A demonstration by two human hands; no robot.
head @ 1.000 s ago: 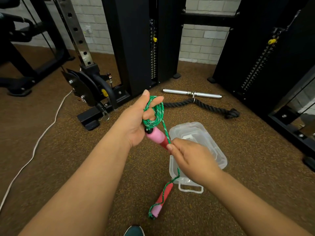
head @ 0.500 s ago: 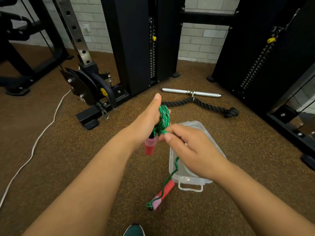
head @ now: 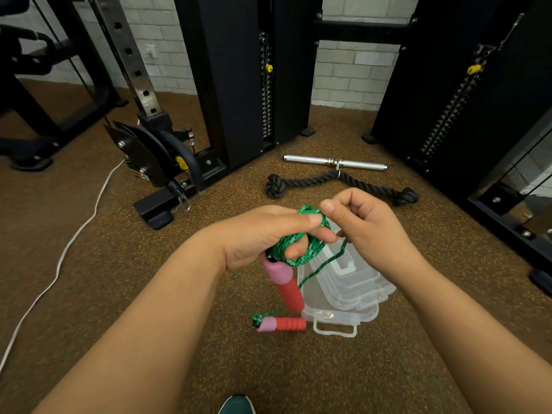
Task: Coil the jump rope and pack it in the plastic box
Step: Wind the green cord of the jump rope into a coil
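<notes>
Jump rope point(head: 301, 249), a braided green cord, sits at frame centre wound in loops around the left hand point(head: 263, 237), whose fingers curl through the coil; one pink-and-red foam handle point(head: 283, 283) hangs below it. The right hand point(head: 364, 228) pinches the loose strand. The second ribbed handle point(head: 280, 324) lies on speckled rubber floor point(head: 119, 264) just beside the clear plastic box point(head: 343, 297)

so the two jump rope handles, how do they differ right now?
The upper handle hangs roughly upright under the left hand, right below the green coil. The lower handle lies flat on the floor beside the plastic box, held by neither hand. Both are red with a pink end.
</notes>
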